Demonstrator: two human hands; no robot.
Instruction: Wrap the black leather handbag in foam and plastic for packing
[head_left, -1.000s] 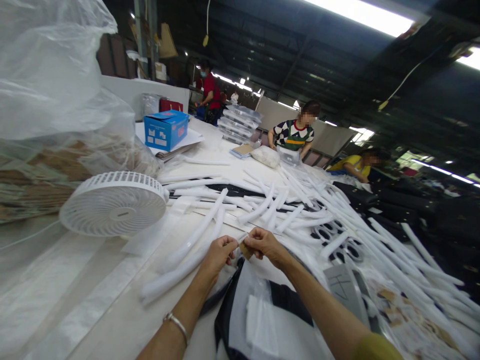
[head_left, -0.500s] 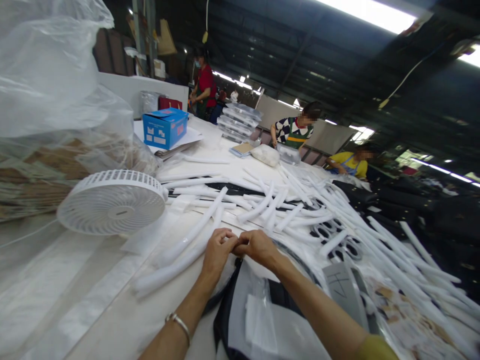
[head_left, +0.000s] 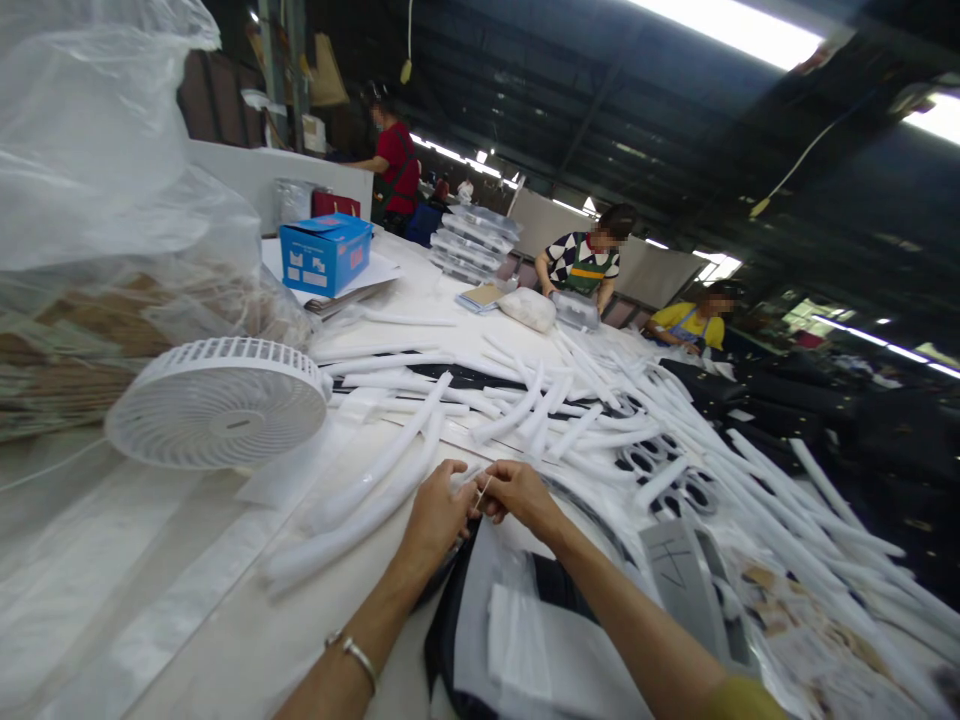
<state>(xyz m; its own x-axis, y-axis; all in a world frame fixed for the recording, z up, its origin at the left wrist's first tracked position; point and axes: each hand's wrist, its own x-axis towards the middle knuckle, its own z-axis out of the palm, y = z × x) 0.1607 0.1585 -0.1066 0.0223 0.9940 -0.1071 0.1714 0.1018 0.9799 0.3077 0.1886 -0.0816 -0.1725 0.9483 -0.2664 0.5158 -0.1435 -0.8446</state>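
Observation:
My left hand (head_left: 442, 508) and my right hand (head_left: 519, 494) meet fingertip to fingertip at the top of a black bag (head_left: 450, 630). A thin pale string (head_left: 484, 492) shows at the right fingertips, which pinch it. The left fingers are curled closed at the same spot; what lies inside them is hidden. Below my hands, a translucent sheet and a clear plastic packet (head_left: 525, 645) cover the bag's front. A dark curved strap or handle (head_left: 592, 515) arcs behind my right wrist.
White padded tubes (head_left: 360, 535) lie across the table. A white fan (head_left: 225, 405) and blue box (head_left: 326, 255) are on the left. A grey bin (head_left: 682, 580) and black rings (head_left: 660, 460) are on the right. Co-workers (head_left: 581, 262) stand beyond.
My fingers have shifted slightly apart, and the pale string now shows between them. The co-worker in red has turned and reaches left. My view has moved slightly.

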